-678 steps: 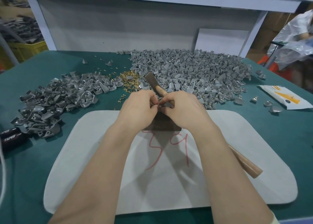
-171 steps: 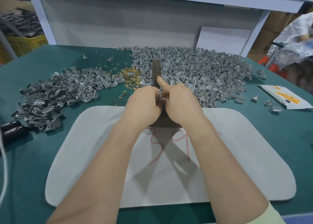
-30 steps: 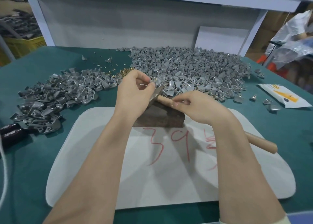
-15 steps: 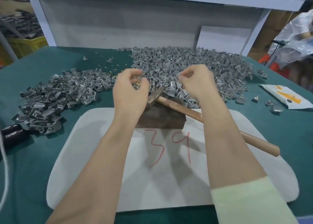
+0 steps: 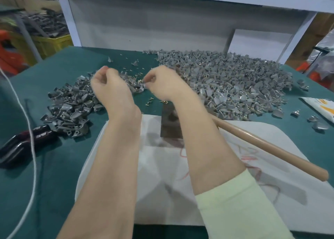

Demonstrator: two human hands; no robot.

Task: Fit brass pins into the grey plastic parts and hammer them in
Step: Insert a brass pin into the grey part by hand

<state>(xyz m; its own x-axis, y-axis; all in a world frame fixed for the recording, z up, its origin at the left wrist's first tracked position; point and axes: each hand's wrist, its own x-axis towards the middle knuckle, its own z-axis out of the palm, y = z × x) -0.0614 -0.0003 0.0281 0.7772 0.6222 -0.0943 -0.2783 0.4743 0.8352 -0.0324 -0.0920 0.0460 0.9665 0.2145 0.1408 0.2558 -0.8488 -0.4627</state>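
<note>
Covering most of the view, the green desk (image 5: 59,166) carried a white mat (image 5: 162,184), a large heap (image 5: 226,83) of grey parts at the back right and a smaller heap (image 5: 72,105) at the left. Which heap was finished could not be told, but much work seemed left. The hammer (image 5: 262,144) lay unheld across the mat, its head hidden near the dark block (image 5: 169,123). The left hand (image 5: 106,83) hung blurred over the smaller heap, fingers curled, contents unclear. The right hand (image 5: 162,85) pinched what looked like a small grey part (image 5: 145,85) just above the loose brass pins (image 5: 150,100).
</note>
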